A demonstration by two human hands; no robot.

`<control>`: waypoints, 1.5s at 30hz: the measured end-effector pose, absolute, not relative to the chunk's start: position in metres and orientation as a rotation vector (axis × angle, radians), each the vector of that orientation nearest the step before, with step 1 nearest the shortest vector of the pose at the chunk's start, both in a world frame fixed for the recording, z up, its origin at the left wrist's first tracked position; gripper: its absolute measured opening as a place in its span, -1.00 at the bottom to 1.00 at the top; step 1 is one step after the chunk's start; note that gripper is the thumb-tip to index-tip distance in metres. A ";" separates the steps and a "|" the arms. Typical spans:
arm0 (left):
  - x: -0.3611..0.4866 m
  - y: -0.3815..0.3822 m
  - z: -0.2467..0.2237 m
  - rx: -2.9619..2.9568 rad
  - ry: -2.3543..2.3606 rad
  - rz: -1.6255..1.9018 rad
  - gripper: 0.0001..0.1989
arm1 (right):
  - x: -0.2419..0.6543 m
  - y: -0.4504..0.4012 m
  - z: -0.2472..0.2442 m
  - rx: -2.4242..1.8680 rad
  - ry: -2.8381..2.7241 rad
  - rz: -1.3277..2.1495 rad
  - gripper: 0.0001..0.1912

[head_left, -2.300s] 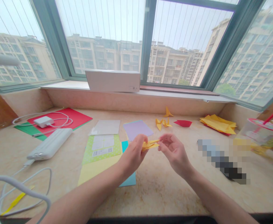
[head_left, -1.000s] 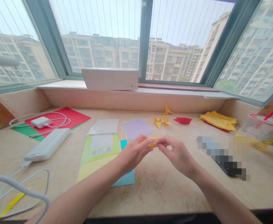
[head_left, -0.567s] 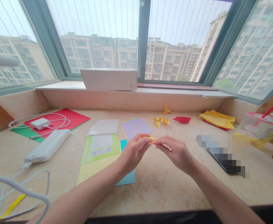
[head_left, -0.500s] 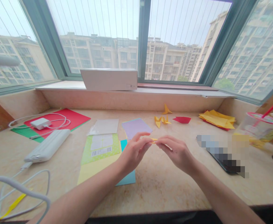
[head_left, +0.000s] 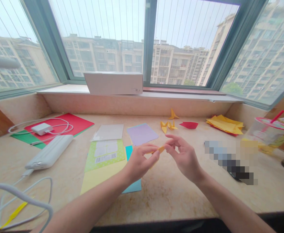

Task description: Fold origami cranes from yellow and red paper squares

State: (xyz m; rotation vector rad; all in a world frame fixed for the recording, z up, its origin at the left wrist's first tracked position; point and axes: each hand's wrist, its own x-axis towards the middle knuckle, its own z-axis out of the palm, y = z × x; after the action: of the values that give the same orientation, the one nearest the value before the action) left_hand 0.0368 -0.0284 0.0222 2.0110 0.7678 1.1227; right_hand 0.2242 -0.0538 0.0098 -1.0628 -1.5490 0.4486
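Note:
Between my fingertips, above the middle of the counter, is a small piece of folded yellow-orange paper [head_left: 161, 149]. My left hand [head_left: 142, 161] pinches it between thumb and fingers, covering much of it. At its right end, my right hand [head_left: 184, 157] holds the tip with thumb and a finger, while the index finger is lifted away. Just beyond the hands lie folded yellow paper shapes [head_left: 168, 125], with another yellow folded piece [head_left: 173, 114] standing behind them. A red folded paper piece [head_left: 188, 125] rests to their right.
Coloured sheets, including a lilac one [head_left: 143, 133] and a green packet [head_left: 105, 155], lie left of centre. A power bank [head_left: 50, 152] with cables and red paper [head_left: 77, 124] is farther left. Yellow papers [head_left: 225, 124], a partly blurred phone [head_left: 229, 161] and a plastic cup [head_left: 265, 129] are right.
The folded paper has turned and more of it shows. My right hand's index finger has lifted and spread from the thumb; my left hand keeps its pinch.

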 end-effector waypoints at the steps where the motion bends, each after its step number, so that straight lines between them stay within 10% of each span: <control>1: 0.037 -0.030 0.024 1.971 0.786 1.093 -0.81 | 0.224 -0.053 0.010 -1.077 -1.533 0.438 -0.64; 45: 0.049 -0.037 0.011 1.457 0.719 0.909 -0.61 | 0.222 -0.050 0.020 -1.102 -1.423 0.692 -0.72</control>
State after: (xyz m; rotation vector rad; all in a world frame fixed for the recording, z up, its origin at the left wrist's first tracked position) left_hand 0.0492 -0.0371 0.0106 1.4568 0.7194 0.9094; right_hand 0.2215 -0.0501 0.0197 -1.1021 -1.4226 0.6917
